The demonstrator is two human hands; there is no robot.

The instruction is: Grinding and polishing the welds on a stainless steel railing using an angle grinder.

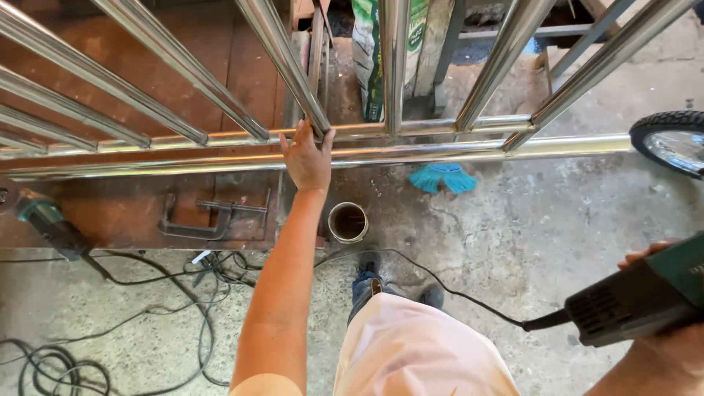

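While left hand (pixel 306 163) touches steel frame (pixel 440 150), green-white sack (pixel 370 59) behind

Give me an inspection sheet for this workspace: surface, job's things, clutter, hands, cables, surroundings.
Surface: stained concrete floor; rusty steel bench at left.
Job's things: polished steel tube frame lying across; green-black power tool.
Clutter: clamp and second grinder on the bench; open can and blue brush on the floor.
Hands: left hand rests on the frame at a bar joint; right hand grips the power tool, fingers mostly hidden.
Cables: black cord runs from the tool across the floor; tangled cables at left.
Surroundings: tyre at right edge; green sack behind.
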